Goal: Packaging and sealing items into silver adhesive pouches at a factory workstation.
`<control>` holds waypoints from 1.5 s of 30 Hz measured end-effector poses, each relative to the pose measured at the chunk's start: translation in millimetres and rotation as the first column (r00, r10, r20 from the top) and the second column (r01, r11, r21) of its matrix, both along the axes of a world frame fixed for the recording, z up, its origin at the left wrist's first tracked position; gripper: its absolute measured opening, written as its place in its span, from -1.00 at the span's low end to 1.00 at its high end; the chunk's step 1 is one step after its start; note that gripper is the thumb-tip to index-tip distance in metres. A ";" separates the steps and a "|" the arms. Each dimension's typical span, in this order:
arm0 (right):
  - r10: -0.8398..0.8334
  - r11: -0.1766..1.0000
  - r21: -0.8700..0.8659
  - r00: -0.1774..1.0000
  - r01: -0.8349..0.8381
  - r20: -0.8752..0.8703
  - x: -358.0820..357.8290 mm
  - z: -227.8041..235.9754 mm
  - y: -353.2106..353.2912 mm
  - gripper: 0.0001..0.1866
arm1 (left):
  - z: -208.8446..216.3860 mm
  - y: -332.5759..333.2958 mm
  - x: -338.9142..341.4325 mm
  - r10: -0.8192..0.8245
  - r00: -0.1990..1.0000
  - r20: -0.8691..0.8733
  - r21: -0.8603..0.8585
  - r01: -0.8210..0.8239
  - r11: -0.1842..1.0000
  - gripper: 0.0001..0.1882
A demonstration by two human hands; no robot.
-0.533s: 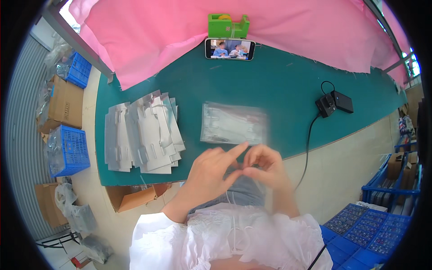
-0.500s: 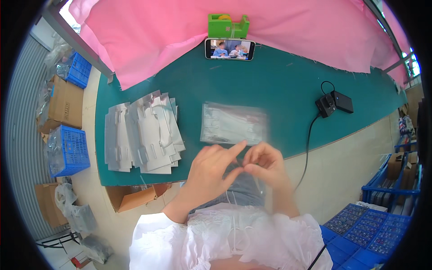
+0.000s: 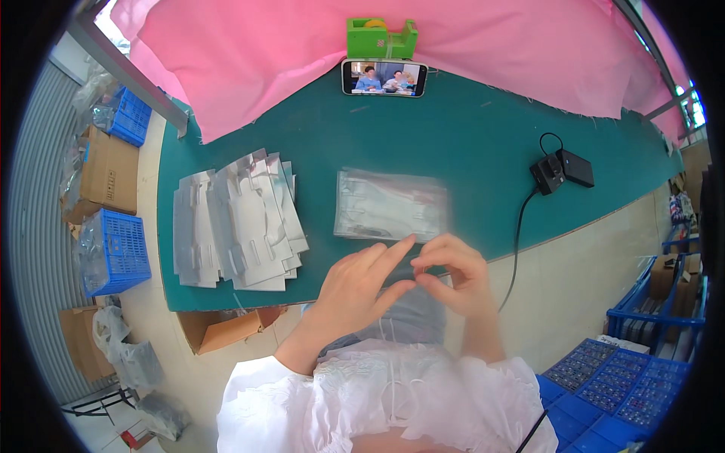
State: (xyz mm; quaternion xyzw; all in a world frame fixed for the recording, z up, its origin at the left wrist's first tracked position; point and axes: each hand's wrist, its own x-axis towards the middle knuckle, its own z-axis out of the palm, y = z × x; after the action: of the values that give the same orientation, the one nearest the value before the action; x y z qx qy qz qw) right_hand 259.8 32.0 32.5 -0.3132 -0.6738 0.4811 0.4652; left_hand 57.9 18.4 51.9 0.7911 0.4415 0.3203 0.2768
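Both my hands hover at the table's near edge, in front of a stack of clear plastic sleeves (image 3: 389, 205) lying flat. My left hand (image 3: 359, 285) is open, its index finger stretched toward the stack and its thumb apart below. Facing it, my right hand (image 3: 461, 275) has bent fingers, with a small gap between index and thumb tips. The two hands' fingertips come close together. I make out nothing held in either hand. To the left lies a fanned pile of silvery-white cut sheets (image 3: 257, 219) with slots and clear film.
A phone (image 3: 384, 78) leans against a green tape dispenser (image 3: 381, 39) at the back of the green table (image 3: 468, 151). A black adapter (image 3: 547, 175) with cable lies right. Blue crates (image 3: 121, 251) and cartons (image 3: 112, 174) stand left; blue trays (image 3: 612, 381) lower right.
My right hand has moved slightly right, and its pinched thumb and index have parted. My left hand stays nearly in place, fingers extended. The sleeves and sheets have not been moved.
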 end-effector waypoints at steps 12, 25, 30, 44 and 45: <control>-0.068 0.991 0.135 0.909 0.013 0.411 -4.1 7.3 -8.8 -0.57 | -4.1 -1.6 -3.3 -0.057 0.988 -0.145 -0.295 0.012 0.955 -0.57; -0.087 0.980 0.198 0.890 -0.005 0.449 -1.0 -6.7 -8.8 -0.74 | -6.2 0.1 -3.5 -0.206 0.958 -0.197 -0.338 0.131 0.932 -0.72; -0.053 0.979 0.199 0.901 -0.037 0.430 -0.9 -9.1 -7.9 -0.79 | -10.8 2.2 -5.3 -0.244 0.962 -0.126 -0.333 0.191 0.924 -0.76; -0.086 0.987 0.157 0.899 0.020 0.429 3.7 -6.2 -7.5 -0.81 | -14.0 1.1 -9.5 -0.155 0.988 -0.014 -0.345 0.141 0.928 -0.76; -0.087 0.987 0.157 0.899 0.021 0.429 5.0 -6.7 -7.3 -0.81 | -13.6 0.6 -11.1 -0.131 0.991 -0.009 -0.352 0.120 0.928 -0.77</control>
State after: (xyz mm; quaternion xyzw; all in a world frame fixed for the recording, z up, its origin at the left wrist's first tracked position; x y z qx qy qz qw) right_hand 264.8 24.7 25.7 -0.3957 -0.7854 0.3346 0.3385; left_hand 46.8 18.9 38.2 0.7607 0.4445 0.2051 0.4262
